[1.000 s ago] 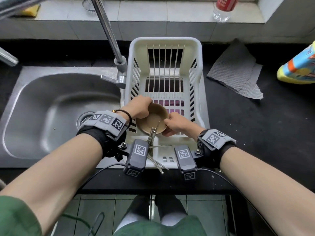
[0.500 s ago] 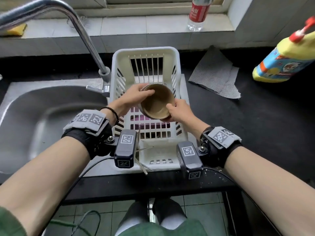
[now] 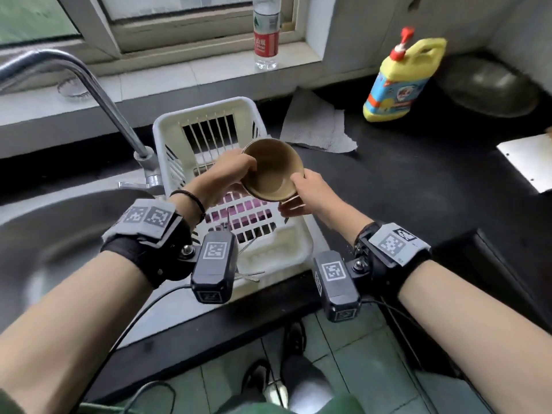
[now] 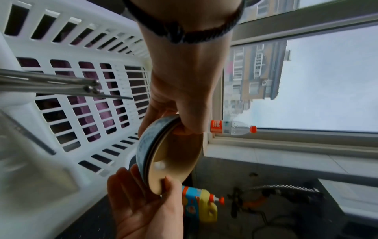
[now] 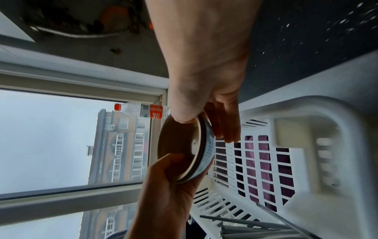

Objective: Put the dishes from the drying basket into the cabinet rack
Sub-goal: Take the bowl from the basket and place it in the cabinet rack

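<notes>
- Two bare arms are reaching out over the counter edge, each one wearing a black wrist band with a small camera box.
- The left hand [image 3: 222, 177] is holding the left side of a bowl [image 3: 273, 171]; its thumb is sitting on the rim and its fingers are curling under the outside.
- The right hand [image 3: 309, 191] is holding the right side of the same bowl; its thumb is pinching the rim and its fingers are lying fairly straight under the bottom.
- The bowl is tan inside and has a blue and white pattern outside. It is up in the air, above the white drying basket [image 3: 294, 252], and it is tipping a little toward the person.
- Some thin metal chopsticks [image 4: 61, 84] are lying in the near end of the basket, and something purple is showing through the holes in its floor.
- A metal sink [image 3: 59, 231] is sitting just left of the basket, with a tall tap [image 3: 98, 94] bending over it.
- A gray cloth [image 3: 316, 124] is lying on the black counter behind the basket, to the right.
- A yellow soap bottle [image 3: 400, 82] is standing farther right.
- A water bottle [image 3: 265, 34] with a red label is standing on the window ledge at the back.
</notes>
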